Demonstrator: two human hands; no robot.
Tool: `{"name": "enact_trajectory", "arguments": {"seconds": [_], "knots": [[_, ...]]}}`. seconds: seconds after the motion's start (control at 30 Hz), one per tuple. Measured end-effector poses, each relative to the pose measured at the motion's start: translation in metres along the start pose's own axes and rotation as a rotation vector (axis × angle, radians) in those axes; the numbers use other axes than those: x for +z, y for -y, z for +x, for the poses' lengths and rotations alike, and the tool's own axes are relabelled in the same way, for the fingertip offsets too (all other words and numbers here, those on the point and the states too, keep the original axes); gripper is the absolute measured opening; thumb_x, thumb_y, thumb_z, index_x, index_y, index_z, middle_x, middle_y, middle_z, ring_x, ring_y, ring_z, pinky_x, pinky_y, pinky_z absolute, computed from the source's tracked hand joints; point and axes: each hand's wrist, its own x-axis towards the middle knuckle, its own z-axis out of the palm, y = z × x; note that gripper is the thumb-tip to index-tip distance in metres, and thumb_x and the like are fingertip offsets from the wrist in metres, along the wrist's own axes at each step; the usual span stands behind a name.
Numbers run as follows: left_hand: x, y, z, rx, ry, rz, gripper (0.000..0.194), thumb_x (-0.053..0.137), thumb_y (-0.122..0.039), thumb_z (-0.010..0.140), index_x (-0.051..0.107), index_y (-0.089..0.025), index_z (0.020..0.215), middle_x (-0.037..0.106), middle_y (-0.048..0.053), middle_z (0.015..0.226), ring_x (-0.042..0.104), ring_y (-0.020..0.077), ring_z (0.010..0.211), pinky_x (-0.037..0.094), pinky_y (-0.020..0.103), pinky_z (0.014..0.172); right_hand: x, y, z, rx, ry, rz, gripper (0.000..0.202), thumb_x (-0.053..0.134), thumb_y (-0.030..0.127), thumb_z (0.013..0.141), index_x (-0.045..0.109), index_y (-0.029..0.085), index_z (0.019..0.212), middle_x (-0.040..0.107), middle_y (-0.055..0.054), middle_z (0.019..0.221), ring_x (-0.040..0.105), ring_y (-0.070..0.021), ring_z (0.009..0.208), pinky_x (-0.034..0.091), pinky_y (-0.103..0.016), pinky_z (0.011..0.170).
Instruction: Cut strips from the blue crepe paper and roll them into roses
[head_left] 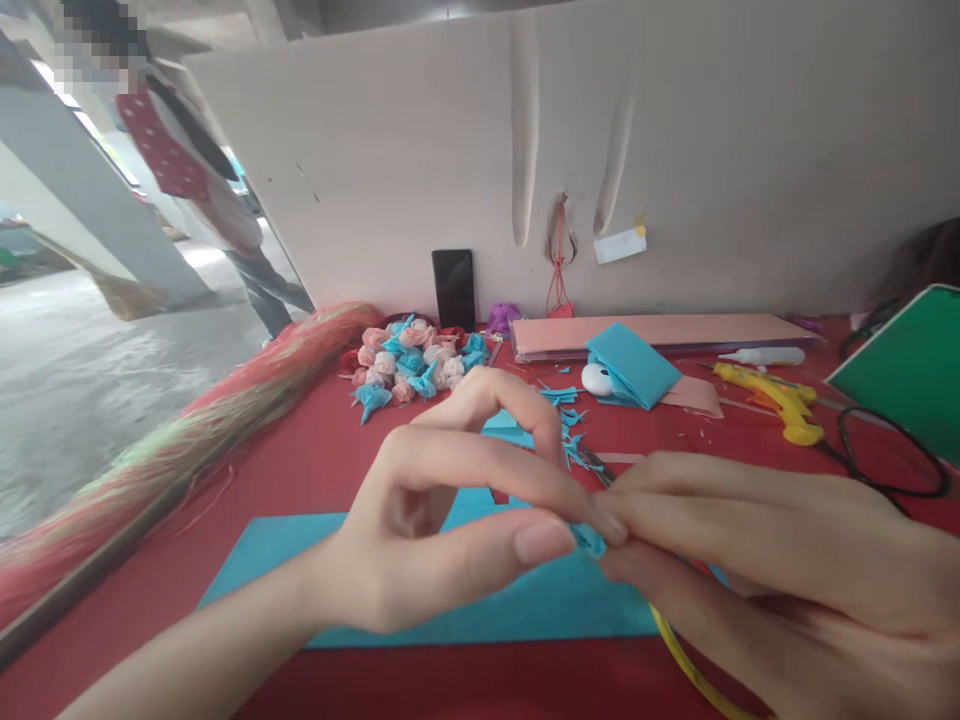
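Observation:
A small rolled piece of blue crepe paper (590, 541) is pinched between the thumb and fingertips of my left hand (450, 500). The fingertips of my right hand (765, 560) close on the same piece from the other side and hide part of it. Under the right hand shows the yellow handle of a pair of scissors (679, 650), with a bit of dark blade above the fingers; whether the hand holds them I cannot tell. Below both hands lies a wide sheet of blue crepe paper (277, 560), with blue scraps (574, 440) beyond it.
Behind my left hand is a pile of pink, white and blue paper flowers (412, 360). A phone (454, 290) leans on the board. A folded blue packet (634, 365), a yellow glue gun (780, 400) with cord and a green board (907, 370) are rightward. Someone (195, 180) stands far left.

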Motion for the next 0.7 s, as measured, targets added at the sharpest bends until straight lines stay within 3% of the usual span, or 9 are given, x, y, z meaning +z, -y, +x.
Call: {"name": "enact_trajectory", "arguments": {"seconds": [0.07, 0.2, 0.37, 0.43, 0.57, 0.7], "knots": [[-0.002, 0.0, 0.0, 0.043, 0.03, 0.034, 0.021, 0.056, -0.031, 0.09, 0.076, -0.025, 0.091, 0.066, 0.007, 0.079, 0.056, 0.0207, 0.084, 0.051, 0.031, 0.073, 0.001, 0.002, 0.006, -0.082, -0.106, -0.047, 0.022, 0.052, 0.027, 0.094, 0.064, 0.022, 0.076, 0.067, 0.005, 0.059, 0.062, -0.0046, 0.047, 0.048, -0.005, 0.04], [-0.006, 0.002, 0.0, 0.079, 0.064, 0.023, 0.019, 0.059, -0.032, 0.088, 0.076, -0.026, 0.091, 0.066, 0.007, 0.085, 0.058, 0.0214, 0.088, 0.048, 0.035, 0.087, 0.001, 0.005, 0.013, -0.062, -0.018, 0.0, 0.036, 0.046, 0.025, 0.096, 0.062, 0.018, 0.066, 0.064, 0.002, 0.052, 0.059, -0.0054, 0.041, 0.048, -0.009, 0.038], [-0.006, 0.007, -0.001, 0.017, 0.066, -0.019, 0.021, 0.058, -0.036, 0.089, 0.073, -0.032, 0.102, 0.064, 0.006, 0.089, 0.057, 0.0213, 0.09, 0.049, 0.033, 0.081, 0.002, 0.001, 0.001, -0.131, -0.142, -0.086, 0.006, 0.066, 0.021, 0.083, 0.065, 0.022, 0.078, 0.069, 0.002, 0.067, 0.066, -0.0104, 0.056, 0.053, -0.012, 0.043], [-0.005, 0.007, -0.001, 0.02, 0.057, -0.048, 0.023, 0.062, -0.037, 0.086, 0.071, -0.031, 0.106, 0.06, 0.006, 0.087, 0.055, 0.0198, 0.083, 0.049, 0.031, 0.072, 0.003, -0.001, -0.003, -0.124, -0.159, -0.112, 0.006, 0.07, 0.022, 0.079, 0.066, 0.025, 0.081, 0.07, 0.003, 0.069, 0.066, -0.0116, 0.057, 0.052, -0.014, 0.042], [-0.003, 0.006, 0.0, 0.03, 0.044, -0.04, 0.021, 0.061, -0.035, 0.087, 0.071, -0.029, 0.104, 0.062, 0.006, 0.088, 0.054, 0.0183, 0.079, 0.047, 0.029, 0.067, 0.003, -0.004, -0.005, 0.002, -0.043, -0.025, 0.009, 0.063, 0.027, 0.086, 0.062, 0.028, 0.077, 0.066, 0.005, 0.057, 0.063, -0.0114, 0.048, 0.048, -0.017, 0.035], [-0.001, -0.001, 0.0, -0.014, 0.054, -0.046, 0.016, 0.062, -0.032, 0.086, 0.072, -0.026, 0.098, 0.063, 0.005, 0.088, 0.057, 0.018, 0.078, 0.048, 0.03, 0.069, -0.005, -0.007, -0.002, -0.005, 0.08, -0.005, 0.02, 0.053, 0.03, 0.092, 0.058, 0.028, 0.072, 0.062, 0.006, 0.053, 0.061, -0.0109, 0.045, 0.048, -0.017, 0.035]]}}
